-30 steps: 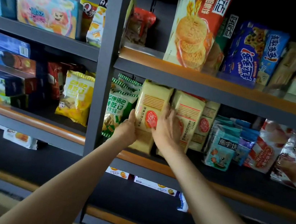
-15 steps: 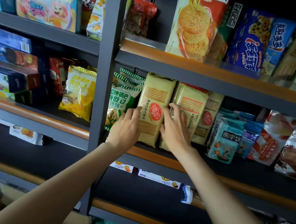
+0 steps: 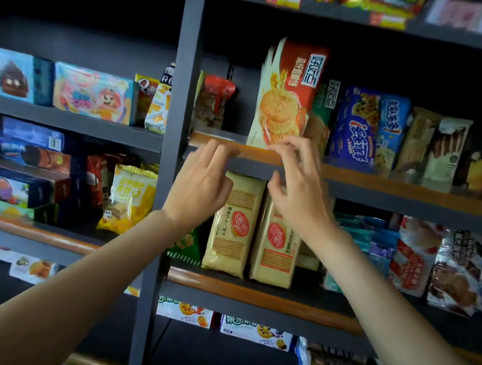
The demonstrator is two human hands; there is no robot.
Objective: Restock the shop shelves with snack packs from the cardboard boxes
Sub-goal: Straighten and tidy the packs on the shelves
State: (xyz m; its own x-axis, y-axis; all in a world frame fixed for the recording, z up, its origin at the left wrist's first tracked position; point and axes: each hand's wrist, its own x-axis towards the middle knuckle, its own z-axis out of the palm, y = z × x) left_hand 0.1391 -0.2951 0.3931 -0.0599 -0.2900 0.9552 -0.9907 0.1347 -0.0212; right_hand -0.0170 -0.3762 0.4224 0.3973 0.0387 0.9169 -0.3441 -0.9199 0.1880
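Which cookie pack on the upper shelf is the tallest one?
The red and cream sandwich-biscuit pack, right above the right hand. It stands higher than the blue cookie packs beside it.

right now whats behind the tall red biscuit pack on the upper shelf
Behind the tall red biscuit pack, edges of more matching packs show in a stack. A green pack stands beside it. How many, and what is behind them, is hidden.

Bare forearms, sleeveless to the elbow

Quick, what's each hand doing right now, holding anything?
Left hand: open, fingers loose, holding nothing.
Right hand: open, holding nothing, fingers near the red biscuit pack.
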